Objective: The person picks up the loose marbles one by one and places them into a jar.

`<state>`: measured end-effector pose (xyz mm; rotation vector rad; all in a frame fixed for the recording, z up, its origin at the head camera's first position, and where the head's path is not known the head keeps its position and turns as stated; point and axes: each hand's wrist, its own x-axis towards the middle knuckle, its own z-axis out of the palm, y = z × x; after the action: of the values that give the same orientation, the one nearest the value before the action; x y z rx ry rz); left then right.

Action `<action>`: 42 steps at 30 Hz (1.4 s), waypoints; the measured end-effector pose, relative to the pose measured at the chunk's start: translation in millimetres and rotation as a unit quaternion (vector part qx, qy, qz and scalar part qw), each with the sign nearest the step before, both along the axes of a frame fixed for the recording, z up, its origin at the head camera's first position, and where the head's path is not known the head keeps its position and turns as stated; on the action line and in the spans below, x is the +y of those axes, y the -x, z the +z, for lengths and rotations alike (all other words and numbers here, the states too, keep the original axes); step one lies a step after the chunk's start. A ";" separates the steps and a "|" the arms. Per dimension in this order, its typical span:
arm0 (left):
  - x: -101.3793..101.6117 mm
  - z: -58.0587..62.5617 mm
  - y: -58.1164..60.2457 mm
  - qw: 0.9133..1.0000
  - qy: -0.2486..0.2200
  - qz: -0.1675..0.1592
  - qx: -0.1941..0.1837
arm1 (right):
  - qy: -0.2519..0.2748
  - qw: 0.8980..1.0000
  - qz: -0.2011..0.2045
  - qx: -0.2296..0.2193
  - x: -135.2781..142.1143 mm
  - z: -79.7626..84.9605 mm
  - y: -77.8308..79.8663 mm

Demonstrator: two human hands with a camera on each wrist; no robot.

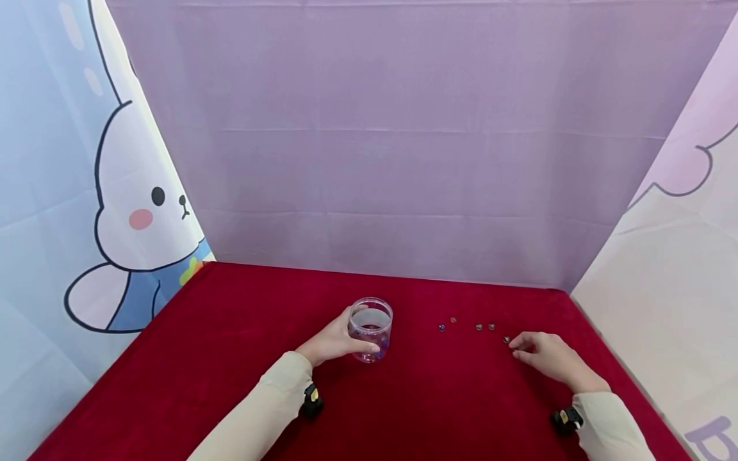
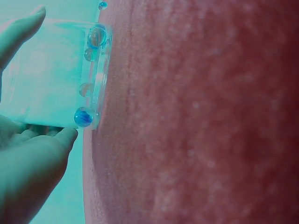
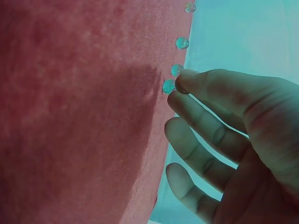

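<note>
My left hand (image 1: 336, 339) grips a clear plastic jar (image 1: 370, 356) round its side, the thumb across the front. The jar stands upright with its mouth uncovered. In the left wrist view several glass marbles lie at its bottom, among them a blue-swirled marble (image 2: 83, 116). My right hand (image 1: 550, 358) is low over the cloth at the right, fingers loosely bent. Its thumb and forefinger tips are beside the nearest marble (image 1: 506, 340); between them I see a gap in the head view. In the right wrist view this marble (image 3: 169, 86) shows just past the fingertips.
More marbles lie in a loose row between jar and right hand, including a blue marble (image 1: 441, 328) and a brownish marble (image 1: 453, 319). Red cloth (image 1: 438, 410) covers the table. A purple curtain (image 1: 380, 160) hangs behind it, with printed cloth on both sides.
</note>
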<state>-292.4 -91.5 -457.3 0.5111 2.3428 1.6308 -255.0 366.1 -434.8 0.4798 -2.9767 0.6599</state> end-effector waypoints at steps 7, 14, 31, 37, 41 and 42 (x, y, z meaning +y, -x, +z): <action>0.4 -1.1 1.5 1.000 0.005 0.000 0.005 | 0.014 1.000 0.012 0.023 -1.6 1.2 0.2; 0.9 -3.7 3.6 1.000 -0.001 -0.003 0.007 | 0.037 0.999 0.016 0.018 -6.4 7.0 -1.1; 1.0 -2.1 2.4 1.000 0.002 0.002 -0.004 | 0.078 0.994 0.038 0.061 -17.8 13.2 5.3; 1.2 -2.2 2.1 1.000 0.004 0.003 -0.006 | 0.083 0.994 0.035 0.056 -24.8 15.0 7.2; 1.2 -2.2 2.3 1.000 0.003 0.002 -0.006 | 0.087 0.994 0.036 0.053 -29.5 15.7 8.6; 1.2 -2.2 2.3 1.000 0.002 0.001 -0.006 | 0.087 0.994 0.036 0.053 -30.5 15.8 9.1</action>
<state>-294.7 -90.3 -459.5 0.4965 2.3382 1.6237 -264.1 335.6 -419.0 0.5922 -2.7823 0.8630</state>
